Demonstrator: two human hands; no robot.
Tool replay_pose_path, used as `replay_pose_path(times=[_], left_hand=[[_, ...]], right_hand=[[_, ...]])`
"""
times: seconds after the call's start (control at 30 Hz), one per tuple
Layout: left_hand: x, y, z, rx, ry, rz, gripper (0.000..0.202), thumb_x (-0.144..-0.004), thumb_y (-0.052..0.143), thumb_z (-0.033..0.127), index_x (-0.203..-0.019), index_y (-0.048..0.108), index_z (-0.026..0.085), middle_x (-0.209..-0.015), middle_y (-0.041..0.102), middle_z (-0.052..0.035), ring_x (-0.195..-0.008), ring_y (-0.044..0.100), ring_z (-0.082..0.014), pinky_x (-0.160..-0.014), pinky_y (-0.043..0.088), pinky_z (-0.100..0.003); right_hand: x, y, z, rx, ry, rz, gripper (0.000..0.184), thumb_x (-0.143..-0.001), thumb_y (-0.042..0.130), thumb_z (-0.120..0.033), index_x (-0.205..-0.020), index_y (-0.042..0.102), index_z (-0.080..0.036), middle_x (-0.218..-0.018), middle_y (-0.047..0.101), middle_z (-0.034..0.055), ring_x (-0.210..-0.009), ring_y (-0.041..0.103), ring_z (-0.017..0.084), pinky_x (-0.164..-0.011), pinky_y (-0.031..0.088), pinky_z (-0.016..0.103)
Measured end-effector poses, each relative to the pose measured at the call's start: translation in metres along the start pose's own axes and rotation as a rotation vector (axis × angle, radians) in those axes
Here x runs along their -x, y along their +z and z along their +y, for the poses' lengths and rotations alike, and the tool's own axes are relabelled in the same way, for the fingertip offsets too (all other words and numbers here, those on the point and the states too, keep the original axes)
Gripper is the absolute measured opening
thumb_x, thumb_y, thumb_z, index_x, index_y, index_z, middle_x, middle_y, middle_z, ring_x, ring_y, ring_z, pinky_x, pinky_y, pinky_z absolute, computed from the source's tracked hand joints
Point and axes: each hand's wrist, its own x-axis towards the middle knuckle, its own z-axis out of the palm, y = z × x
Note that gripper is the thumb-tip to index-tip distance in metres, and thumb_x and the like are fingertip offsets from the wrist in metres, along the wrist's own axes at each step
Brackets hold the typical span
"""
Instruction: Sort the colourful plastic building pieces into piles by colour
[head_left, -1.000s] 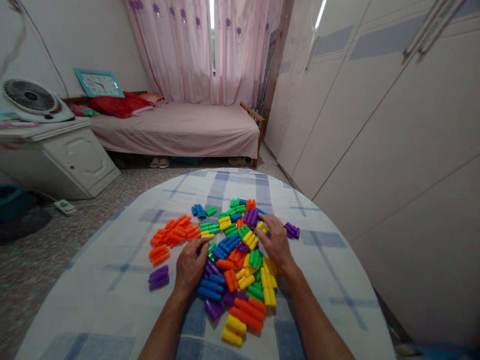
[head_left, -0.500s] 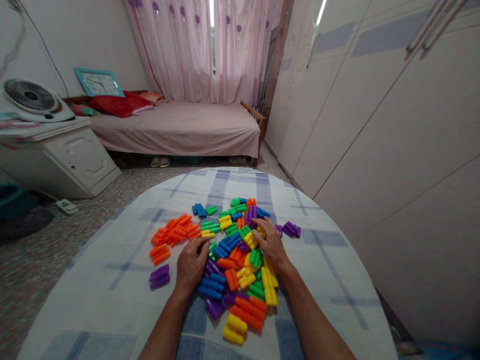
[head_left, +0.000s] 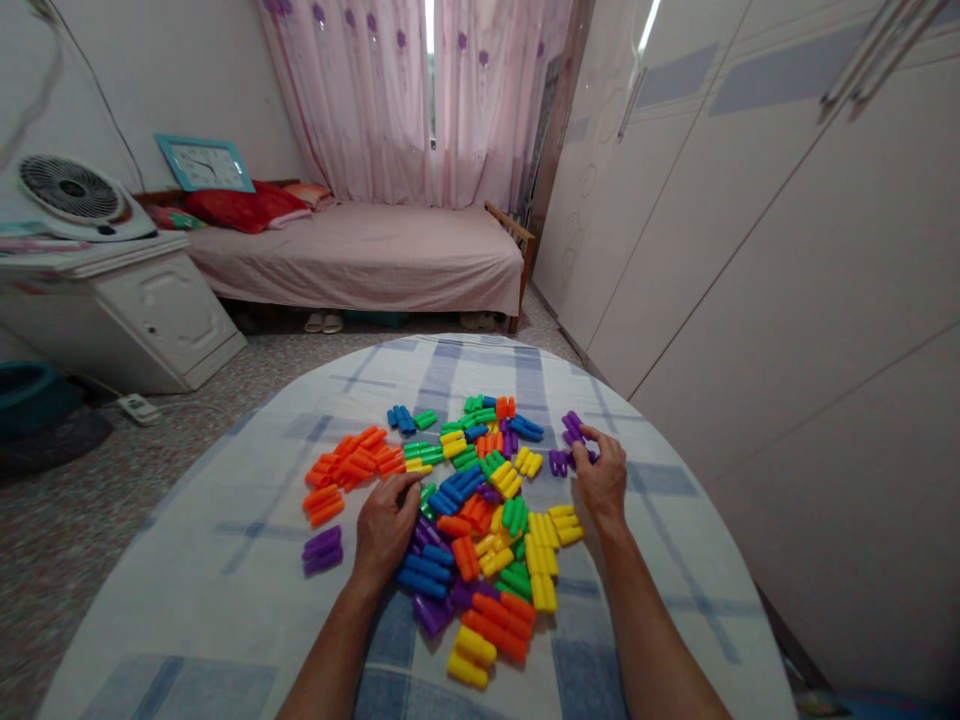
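Note:
A loose heap of plastic building blocks, each shaped like joined tubes, lies in the middle of the table. My right hand [head_left: 602, 477] is at the heap's right side, thumb and fingers closed on a purple block [head_left: 573, 428]. Just left of those fingers lies a smaller purple block [head_left: 558, 462]. My left hand [head_left: 386, 525] rests at the heap's left edge, fingers loosely stretched and holding nothing. Its fingertips are close to a yellow block [head_left: 417, 466] and a blue block [head_left: 424, 573]. Orange blocks [head_left: 352, 460] lie beyond it, and a purple block [head_left: 322, 550] sits to its left.
A checked cloth covers the round table [head_left: 247, 590]. Behind stands a bed [head_left: 375, 250] with a red pillow [head_left: 244, 205] and a blue-framed clock [head_left: 206, 163]. At left, a fan [head_left: 82, 195] sits on a white cabinet [head_left: 172, 320]. A wardrobe [head_left: 787, 330] runs along the right.
My right hand has moved right from the heap's upper part and now grips a purple block, which stands farther out than the others. My left hand stays in place.

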Motion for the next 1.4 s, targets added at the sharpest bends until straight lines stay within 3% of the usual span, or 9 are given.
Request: replay_pose_path(times=[0.23,0.37,0.5,0.63,0.73,0.93,1.07,1.23,1.4], left_hand=[[0.0,0.0,0.0,-0.008,0.003,-0.001,0.031,-0.085,0.045,0.036,-0.099,0.068,0.021,-0.1,0.069,-0.0053,-0.098,0.062,-0.0218,-0.088,0.047,-0.037],[0.0,0.0,0.001,-0.009,-0.001,0.0,0.031,-0.085,0.045,0.036,-0.099,0.068,0.021,-0.1,0.069,-0.0051,-0.098,0.062,-0.0217,-0.089,0.047,-0.037],[0.0,0.0,0.002,-0.007,-0.004,0.009,0.031,-0.085,0.045,0.036,-0.098,0.069,0.021,-0.099,0.069,-0.0052,-0.098,0.062,-0.0217,-0.089,0.047,-0.036],[0.0,0.0,0.002,-0.005,0.0,0.009,0.031,-0.085,0.045,0.036,-0.098,0.069,0.02,-0.099,0.069,-0.0056,-0.097,0.062,-0.0216,-0.089,0.047,-0.037],[0.0,0.0,0.003,-0.01,-0.003,0.009,0.031,-0.085,0.046,0.036,-0.098,0.069,0.02,-0.098,0.07,-0.0053,-0.096,0.063,-0.0216,-0.088,0.048,-0.036],[0.0,0.0,0.003,-0.01,-0.006,0.012,0.031,-0.085,0.045,0.036,-0.098,0.069,0.02,-0.099,0.07,-0.0056,-0.097,0.063,-0.0218,-0.088,0.047,-0.036],[0.0,0.0,0.002,-0.014,-0.002,0.009,0.03,-0.085,0.046,0.035,-0.098,0.069,0.02,-0.099,0.07,-0.0055,-0.097,0.063,-0.0219,-0.088,0.047,-0.036],[0.0,-0.001,0.002,-0.007,-0.002,0.01,0.03,-0.084,0.046,0.036,-0.098,0.069,0.021,-0.099,0.07,-0.0051,-0.097,0.063,-0.0216,-0.088,0.048,-0.035],[0.0,-0.001,0.005,-0.006,-0.013,0.024,0.03,-0.084,0.046,0.035,-0.096,0.069,0.021,-0.097,0.07,-0.0051,-0.095,0.063,-0.0218,-0.087,0.048,-0.036]], right_hand=[[0.006,0.003,0.006,0.166,0.033,-0.024,0.035,-0.08,0.046,-0.032,-0.108,0.062,-0.018,-0.111,0.059,0.0126,-0.11,0.047,0.028,-0.093,0.037,0.047],[0.009,0.007,-0.01,0.069,-0.084,-0.035,0.033,-0.083,0.046,-0.031,-0.11,0.061,-0.019,-0.116,0.059,0.0116,-0.118,0.044,0.027,-0.1,0.033,0.048],[0.02,0.015,-0.038,-0.072,-0.235,-0.243,0.034,-0.086,0.046,-0.032,-0.115,0.06,-0.022,-0.117,0.061,0.0073,-0.122,0.044,0.025,-0.102,0.033,0.047],[0.033,0.022,-0.052,-0.045,-0.282,-0.443,0.032,-0.085,0.051,-0.035,-0.114,0.063,-0.026,-0.117,0.063,0.005,-0.126,0.04,0.028,-0.101,0.032,0.049],[0.036,0.024,-0.051,-0.031,-0.271,-0.511,0.028,-0.086,0.051,-0.036,-0.109,0.066,-0.027,-0.113,0.065,0.0039,-0.126,0.04,0.028,-0.101,0.032,0.049],[0.036,0.022,-0.05,-0.054,-0.247,-0.609,0.032,-0.088,0.049,-0.035,-0.115,0.063,-0.027,-0.117,0.064,0.0032,-0.127,0.04,0.028,-0.101,0.032,0.05],[0.036,0.023,-0.051,-0.084,-0.238,-0.572,0.031,-0.087,0.049,-0.036,-0.113,0.062,-0.026,-0.115,0.064,0.0048,-0.125,0.043,0.028,-0.1,0.033,0.048],[0.031,0.021,-0.052,-0.188,-0.183,-0.392,0.023,-0.083,0.053,-0.033,-0.1,0.062,-0.02,-0.101,0.065,0.0071,-0.1,0.056,0.023,-0.089,0.042,0.04],[0.023,0.015,-0.046,-0.228,-0.078,-0.244,0.019,-0.082,0.053,-0.033,-0.094,0.06,-0.02,-0.089,0.064,0.0043,-0.085,0.058,0.02,-0.08,0.044,0.034]])
